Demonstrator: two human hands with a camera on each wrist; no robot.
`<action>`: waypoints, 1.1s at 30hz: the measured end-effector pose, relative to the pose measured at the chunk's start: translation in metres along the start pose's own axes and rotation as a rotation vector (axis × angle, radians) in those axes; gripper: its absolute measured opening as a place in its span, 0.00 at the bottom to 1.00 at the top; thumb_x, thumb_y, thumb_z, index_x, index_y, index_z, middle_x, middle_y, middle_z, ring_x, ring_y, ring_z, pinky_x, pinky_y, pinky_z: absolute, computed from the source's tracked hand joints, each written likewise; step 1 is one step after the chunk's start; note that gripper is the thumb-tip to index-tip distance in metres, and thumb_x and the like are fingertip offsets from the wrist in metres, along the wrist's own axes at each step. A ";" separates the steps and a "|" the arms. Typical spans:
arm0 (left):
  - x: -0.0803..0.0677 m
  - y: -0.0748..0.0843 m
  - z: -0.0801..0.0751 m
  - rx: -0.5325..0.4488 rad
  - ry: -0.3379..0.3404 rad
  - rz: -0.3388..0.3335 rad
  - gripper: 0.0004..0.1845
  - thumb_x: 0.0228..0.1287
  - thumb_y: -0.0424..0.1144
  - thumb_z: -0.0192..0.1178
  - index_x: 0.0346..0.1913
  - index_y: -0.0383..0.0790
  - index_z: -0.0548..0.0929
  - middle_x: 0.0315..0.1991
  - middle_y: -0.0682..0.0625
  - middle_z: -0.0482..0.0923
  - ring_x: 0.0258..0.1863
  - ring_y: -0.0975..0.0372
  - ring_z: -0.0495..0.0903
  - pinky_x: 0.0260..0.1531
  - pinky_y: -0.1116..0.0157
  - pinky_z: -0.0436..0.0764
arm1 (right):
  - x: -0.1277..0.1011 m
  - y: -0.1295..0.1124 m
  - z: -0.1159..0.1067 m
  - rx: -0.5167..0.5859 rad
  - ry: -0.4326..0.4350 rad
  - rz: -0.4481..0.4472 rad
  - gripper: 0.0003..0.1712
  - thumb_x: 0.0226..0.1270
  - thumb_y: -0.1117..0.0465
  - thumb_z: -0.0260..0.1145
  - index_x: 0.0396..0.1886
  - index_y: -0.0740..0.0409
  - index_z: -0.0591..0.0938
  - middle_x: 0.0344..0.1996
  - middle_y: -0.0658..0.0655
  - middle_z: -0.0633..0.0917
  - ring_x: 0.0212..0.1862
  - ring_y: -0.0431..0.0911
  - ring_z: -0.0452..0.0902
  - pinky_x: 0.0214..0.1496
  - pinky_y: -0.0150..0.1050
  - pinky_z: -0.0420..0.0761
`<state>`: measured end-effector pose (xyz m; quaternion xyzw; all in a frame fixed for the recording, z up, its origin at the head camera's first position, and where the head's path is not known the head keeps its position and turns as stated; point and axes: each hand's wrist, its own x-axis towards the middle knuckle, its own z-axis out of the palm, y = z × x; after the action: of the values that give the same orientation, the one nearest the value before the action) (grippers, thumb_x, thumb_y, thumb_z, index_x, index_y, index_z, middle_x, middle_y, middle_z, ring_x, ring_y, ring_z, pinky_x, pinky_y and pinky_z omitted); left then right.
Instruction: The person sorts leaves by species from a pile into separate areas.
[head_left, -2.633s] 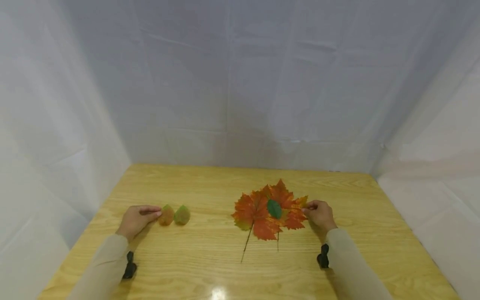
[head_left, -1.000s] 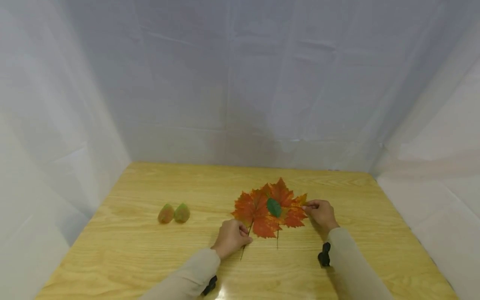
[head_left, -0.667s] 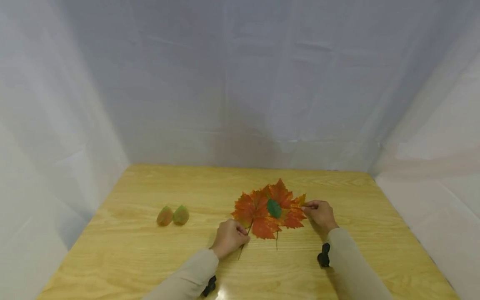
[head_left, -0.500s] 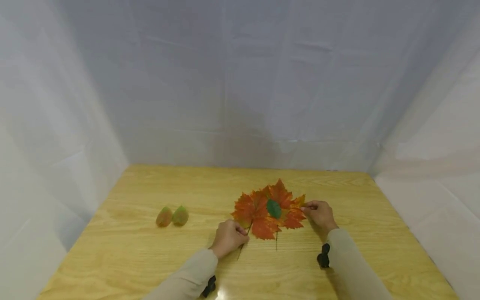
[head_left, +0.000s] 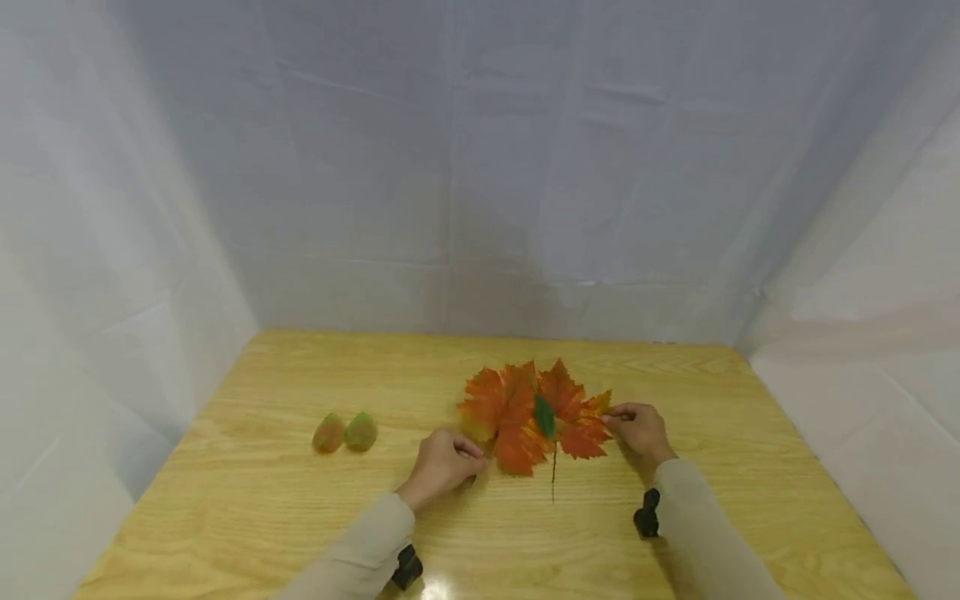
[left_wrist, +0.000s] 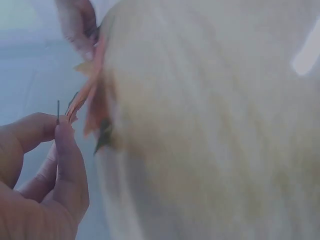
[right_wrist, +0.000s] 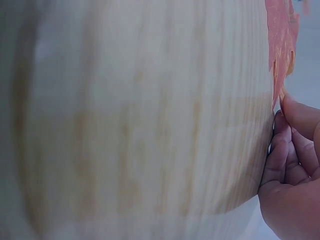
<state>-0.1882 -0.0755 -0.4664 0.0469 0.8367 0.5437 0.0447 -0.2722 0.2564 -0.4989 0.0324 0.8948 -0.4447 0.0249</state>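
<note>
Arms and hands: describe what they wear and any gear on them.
Both arms wear long, loose beige sleeves, left sleeve and right sleeve, down to the wrists. The left hand and right hand are bare. A small black device is strapped under each wrist, left device, right device.

L hand (head_left: 441,463) pinches orange leaf (head_left: 501,414) stem, R hand (head_left: 638,429) pinches red leaf (head_left: 576,410) edge on table (head_left: 315,517).

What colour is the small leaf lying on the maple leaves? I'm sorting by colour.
Dark green small leaf; the head view shows it best.
</note>
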 end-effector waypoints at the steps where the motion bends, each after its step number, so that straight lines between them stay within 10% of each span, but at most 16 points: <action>1: 0.000 0.002 -0.004 0.007 0.011 -0.010 0.02 0.52 0.30 0.69 0.29 0.34 0.87 0.22 0.49 0.83 0.19 0.64 0.79 0.19 0.69 0.78 | 0.000 0.000 0.000 0.001 -0.001 0.000 0.16 0.67 0.60 0.65 0.47 0.69 0.82 0.41 0.63 0.83 0.42 0.52 0.79 0.43 0.46 0.80; 17: 0.013 0.020 -0.048 -0.034 0.197 -0.047 0.05 0.56 0.36 0.70 0.35 0.38 0.87 0.28 0.48 0.84 0.25 0.62 0.81 0.28 0.62 0.82 | 0.000 0.000 0.000 -0.008 0.003 -0.003 0.16 0.66 0.60 0.66 0.46 0.69 0.83 0.39 0.62 0.83 0.41 0.51 0.78 0.42 0.45 0.80; 25: 0.022 -0.002 -0.047 -0.039 0.319 -0.067 0.06 0.55 0.31 0.69 0.32 0.30 0.87 0.25 0.43 0.85 0.20 0.63 0.82 0.23 0.69 0.80 | 0.002 0.001 0.000 -0.002 0.014 -0.001 0.15 0.66 0.60 0.65 0.45 0.68 0.83 0.38 0.61 0.83 0.39 0.50 0.78 0.40 0.43 0.80; 33: 0.020 -0.031 -0.040 0.028 0.291 -0.134 0.05 0.55 0.30 0.67 0.29 0.29 0.87 0.20 0.45 0.83 0.17 0.61 0.81 0.19 0.68 0.79 | 0.001 0.001 0.001 0.004 0.007 0.007 0.15 0.66 0.60 0.65 0.46 0.68 0.83 0.38 0.61 0.83 0.39 0.50 0.78 0.39 0.42 0.79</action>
<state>-0.2141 -0.1221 -0.4792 -0.0877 0.8432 0.5287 -0.0418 -0.2730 0.2558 -0.5003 0.0372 0.8939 -0.4462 0.0233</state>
